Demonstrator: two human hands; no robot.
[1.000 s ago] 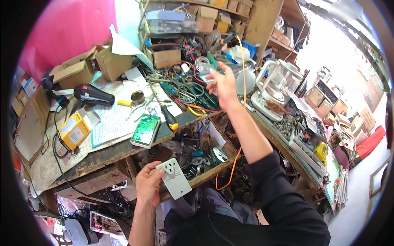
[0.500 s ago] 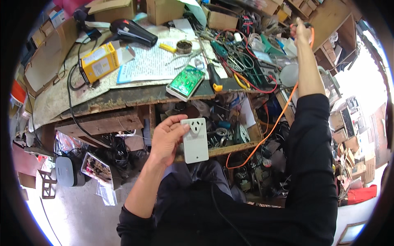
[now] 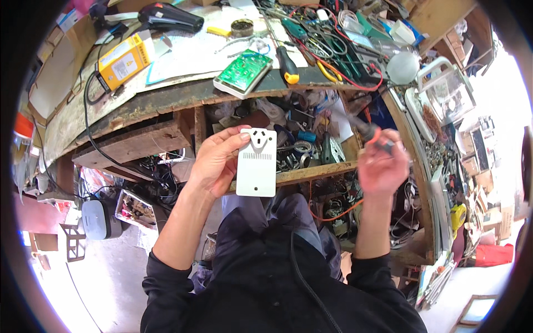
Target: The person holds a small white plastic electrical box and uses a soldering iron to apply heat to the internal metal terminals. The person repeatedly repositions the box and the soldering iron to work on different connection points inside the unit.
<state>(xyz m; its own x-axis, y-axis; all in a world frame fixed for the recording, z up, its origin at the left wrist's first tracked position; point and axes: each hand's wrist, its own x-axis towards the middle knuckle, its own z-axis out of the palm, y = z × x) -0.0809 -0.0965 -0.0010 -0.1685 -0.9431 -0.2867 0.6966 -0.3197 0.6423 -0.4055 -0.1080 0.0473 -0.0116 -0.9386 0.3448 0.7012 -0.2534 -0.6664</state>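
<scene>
My left hand (image 3: 216,161) is closed on a white socket housing (image 3: 257,172), thumb near its raised outlet and fingers behind. The housing faces up, showing socket slots, a row of vents and small screw holes. To its right, my right hand (image 3: 384,164) grips a soldering iron (image 3: 371,133) by its orange and black handle. Motion smears the iron, its shaft pointing up and left; its orange cord (image 3: 338,216) runs down behind my wrist. On the bench's front edge, a green circuit board (image 3: 244,71) sits in a white half-shell beside a black and yellow screwdriver (image 3: 287,66).
A yellow box (image 3: 123,62), a black hair dryer (image 3: 171,18) and a round tin (image 3: 242,28) stand on the bench. Tangled wires and pliers (image 3: 327,71) crowd its right side. Below, an open drawer (image 3: 300,176) full of parts lies beyond the housing.
My right hand has come from the far right of the bench down toward me with the soldering iron, its cord following. My left hand and the housing have shifted up slightly in view.
</scene>
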